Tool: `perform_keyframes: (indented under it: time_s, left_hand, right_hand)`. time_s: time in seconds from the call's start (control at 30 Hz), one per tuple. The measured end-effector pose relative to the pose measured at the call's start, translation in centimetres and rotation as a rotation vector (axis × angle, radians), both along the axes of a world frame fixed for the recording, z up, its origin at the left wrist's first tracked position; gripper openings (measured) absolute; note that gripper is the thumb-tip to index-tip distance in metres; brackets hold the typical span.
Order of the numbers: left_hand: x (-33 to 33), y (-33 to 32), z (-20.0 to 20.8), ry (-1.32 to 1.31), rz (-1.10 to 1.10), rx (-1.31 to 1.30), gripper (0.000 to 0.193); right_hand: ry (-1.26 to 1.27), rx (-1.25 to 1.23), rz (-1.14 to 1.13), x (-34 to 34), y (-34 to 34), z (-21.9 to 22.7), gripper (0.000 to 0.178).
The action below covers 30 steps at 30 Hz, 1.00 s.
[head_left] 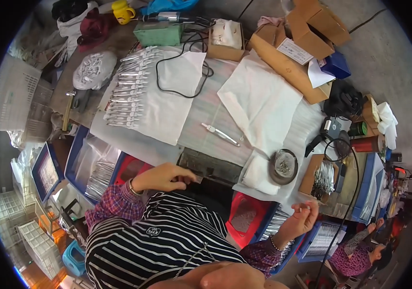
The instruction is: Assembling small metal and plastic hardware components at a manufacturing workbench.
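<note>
Head view: left hand half-curled, empty-looking; right hand pinched, contents unclear; that slim metal tool looks light, stiff, slippery, best gripped mid-body.

Yellow mug, blue stool, co-worker in pink patterned top.

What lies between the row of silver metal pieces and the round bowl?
In the head view, one lone silver piece lies between the row of pieces and the bowl, flanked by white sheets.
</note>
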State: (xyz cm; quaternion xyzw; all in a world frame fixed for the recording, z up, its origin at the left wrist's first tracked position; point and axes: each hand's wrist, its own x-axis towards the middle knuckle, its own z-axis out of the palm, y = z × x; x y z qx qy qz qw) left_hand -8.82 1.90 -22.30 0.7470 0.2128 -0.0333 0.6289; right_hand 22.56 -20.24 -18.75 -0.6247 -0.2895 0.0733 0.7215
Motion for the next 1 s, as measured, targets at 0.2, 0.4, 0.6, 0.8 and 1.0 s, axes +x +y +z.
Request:
perform_keyframes:
  time_s: [0.2,0.4,0.6,0.8,1.0]
  left_hand:
    - [-9.2,-4.2,-9.1,0.173,0.191,0.318,0.025]
    - [-14.8,-7.0,-22.3,0.229,0.740,0.130,0.025]
    - [-19.4,-9.8,-39.1,0.459,0.955,-0.135,0.026]
    - [-15.0,-8.9,-37.6,0.380,0.828,0.159,0.027]
    - [-8.6,-4.9,-34.6,0.341,0.779,0.242,0.027]
  right_hand:
    - [0.182,-0.291,0.241,-6.1,-0.8,-5.2,0.004]
    - [0.388,-0.534,0.220,-8.5,-6.6,-17.7,0.006]
    - [0.679,-0.665,0.052,-8.2,-12.0,-27.6,0.017]
    - [0.687,-0.884,-0.028,-10.2,-14.0,-32.0,0.029]
    - [0.959,-0.848,-0.050,-10.2,-13.8,-35.3,0.038]
